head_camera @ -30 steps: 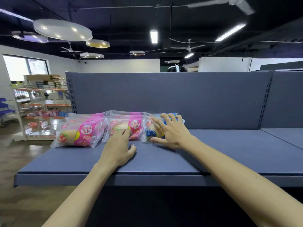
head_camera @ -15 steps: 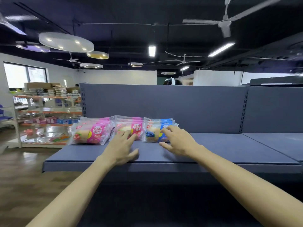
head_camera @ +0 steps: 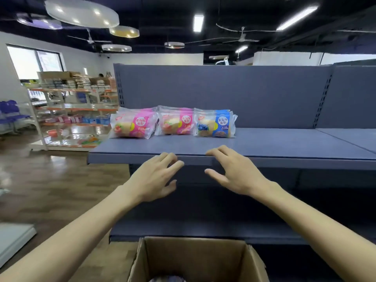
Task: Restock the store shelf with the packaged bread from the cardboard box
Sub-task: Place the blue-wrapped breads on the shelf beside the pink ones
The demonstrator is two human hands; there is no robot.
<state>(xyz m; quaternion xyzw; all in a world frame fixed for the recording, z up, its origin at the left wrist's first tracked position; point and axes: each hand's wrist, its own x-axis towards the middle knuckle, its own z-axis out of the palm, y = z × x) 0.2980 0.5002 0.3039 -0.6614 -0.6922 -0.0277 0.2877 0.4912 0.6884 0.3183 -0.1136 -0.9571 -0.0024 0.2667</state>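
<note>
Three stacks of packaged bread stood in a row on the blue-grey store shelf, toward its left end — a pink strawberry stack, a second pink stack just beside it, and a blue blueberry stack touching that one. Both hands hung in front of the shelf's front edge, apart from the bread. The left hand and the right hand were loosely spread and held nothing. The open cardboard box sat below them.
</note>
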